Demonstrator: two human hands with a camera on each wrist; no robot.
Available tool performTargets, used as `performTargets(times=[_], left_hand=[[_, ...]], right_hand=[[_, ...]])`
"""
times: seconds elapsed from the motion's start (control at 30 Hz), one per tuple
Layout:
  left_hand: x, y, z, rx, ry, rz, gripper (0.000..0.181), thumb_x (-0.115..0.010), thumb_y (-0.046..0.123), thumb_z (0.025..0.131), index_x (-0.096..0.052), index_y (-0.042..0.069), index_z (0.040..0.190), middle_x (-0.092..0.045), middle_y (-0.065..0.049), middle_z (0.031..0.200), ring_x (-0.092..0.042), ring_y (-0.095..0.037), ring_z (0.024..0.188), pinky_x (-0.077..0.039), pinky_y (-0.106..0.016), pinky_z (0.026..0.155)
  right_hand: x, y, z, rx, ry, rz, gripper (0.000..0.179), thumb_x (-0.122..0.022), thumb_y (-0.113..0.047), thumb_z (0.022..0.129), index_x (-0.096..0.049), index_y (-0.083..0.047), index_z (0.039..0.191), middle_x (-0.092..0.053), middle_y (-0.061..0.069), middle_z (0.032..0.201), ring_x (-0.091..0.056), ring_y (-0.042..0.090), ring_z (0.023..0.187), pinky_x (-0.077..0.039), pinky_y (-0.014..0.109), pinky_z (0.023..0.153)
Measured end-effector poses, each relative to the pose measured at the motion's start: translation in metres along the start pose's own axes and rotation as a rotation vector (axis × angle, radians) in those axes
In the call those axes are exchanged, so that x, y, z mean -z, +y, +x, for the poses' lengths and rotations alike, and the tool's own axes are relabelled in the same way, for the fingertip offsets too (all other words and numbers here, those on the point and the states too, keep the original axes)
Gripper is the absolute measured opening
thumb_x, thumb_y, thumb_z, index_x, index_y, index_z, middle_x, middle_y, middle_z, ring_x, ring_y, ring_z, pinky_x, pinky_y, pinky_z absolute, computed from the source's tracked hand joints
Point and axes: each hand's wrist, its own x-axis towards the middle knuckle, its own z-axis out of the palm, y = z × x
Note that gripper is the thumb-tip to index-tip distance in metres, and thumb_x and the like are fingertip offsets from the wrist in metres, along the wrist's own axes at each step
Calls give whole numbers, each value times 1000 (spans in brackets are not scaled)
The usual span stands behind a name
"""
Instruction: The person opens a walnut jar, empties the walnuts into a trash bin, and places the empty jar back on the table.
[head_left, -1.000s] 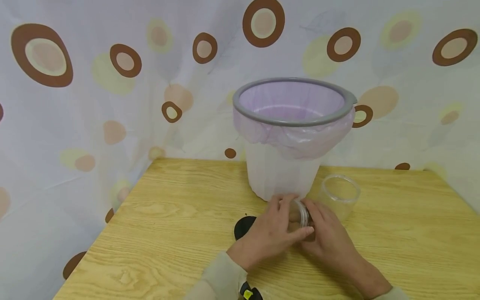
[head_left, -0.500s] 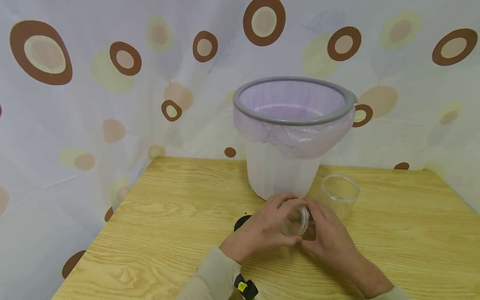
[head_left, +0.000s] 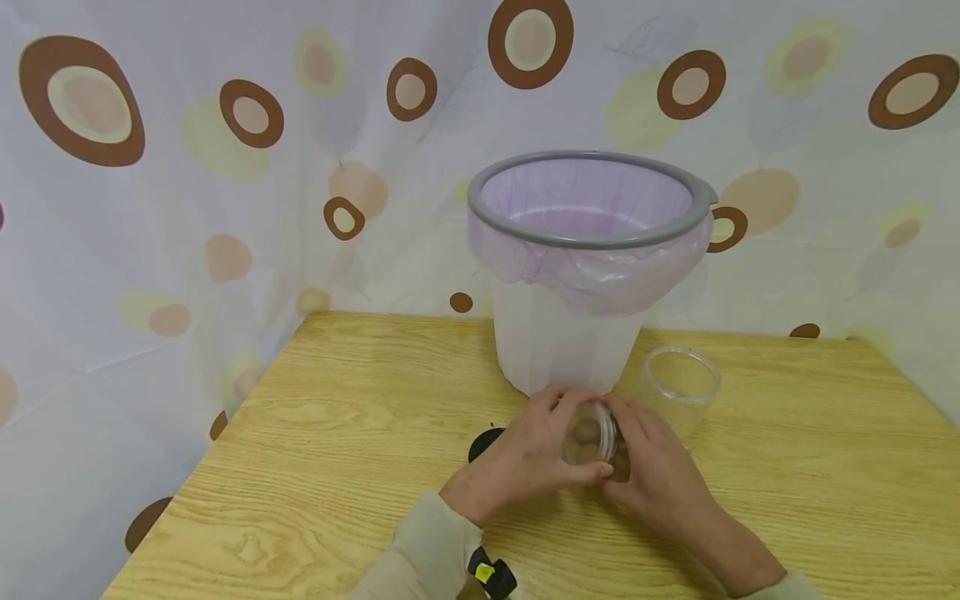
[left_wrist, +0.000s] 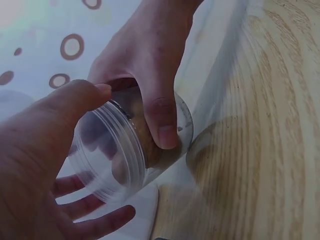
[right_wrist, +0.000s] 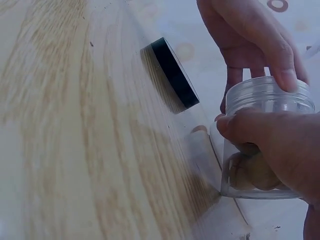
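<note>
Both hands are on a clear jar (head_left: 583, 446) with a threaded neck and no lid on it, tilted with its open mouth towards the left hand. Brown rounded lumps (right_wrist: 255, 170) lie inside it. My right hand (head_left: 663, 471) grips the jar's body, thumb across its side. At the neck, my left hand (head_left: 528, 454) curls round the rim, its thumb on one side and fingers on the other. A black lid (right_wrist: 175, 75) lies on the table beside the left hand and is partly hidden by it in the head view.
A white bin (head_left: 566, 342) with a grey rim and a pinkish liner stands right behind the hands. Behind the right hand, a second clear container (head_left: 681, 383) stands open on the wooden table (head_left: 352, 417). A patterned curtain (head_left: 420, 192) hangs at the back.
The left hand has shifted slightly left and its fingers have changed position round the rim, so more of the jar's mouth shows. The right hand keeps its grip.
</note>
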Motion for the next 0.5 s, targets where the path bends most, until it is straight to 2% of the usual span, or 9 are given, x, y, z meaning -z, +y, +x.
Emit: performTargets(times=[0.07,0.23,0.37,0.5], left_hand=[[0,0,0,-7,-22,14,83,-78,47,81,-36,17,147,-41,-8,144,-47,-20,130,-45,-28,106],[-3,-2,0,-101,-34,45,94,-82,35,79,-26,22,153,-24,-12,157,-35,-26,142,-42,-31,110],[-4,-3,0,-162,-27,38,93,-81,25,77,-29,23,153,-28,-11,155,-33,-22,144,-37,-27,113],[-3,-3,0,-170,-26,22,89,-80,21,77,-33,23,153,-31,-8,153,-35,-19,141,-36,-23,113]], right_hand=[[1,-1,0,-7,-1,4,103,-96,-21,58,-42,5,142,-56,20,133,-54,37,121,-45,52,98],[3,-1,-1,-7,14,-7,109,-99,-22,51,-42,6,140,-57,21,130,-55,39,118,-47,54,96],[2,1,-2,11,30,-16,102,-99,-18,50,-46,6,134,-59,21,126,-57,38,115,-47,52,96],[2,3,-2,29,39,-17,99,-98,-17,52,-47,8,133,-59,22,125,-58,38,114,-47,51,97]])
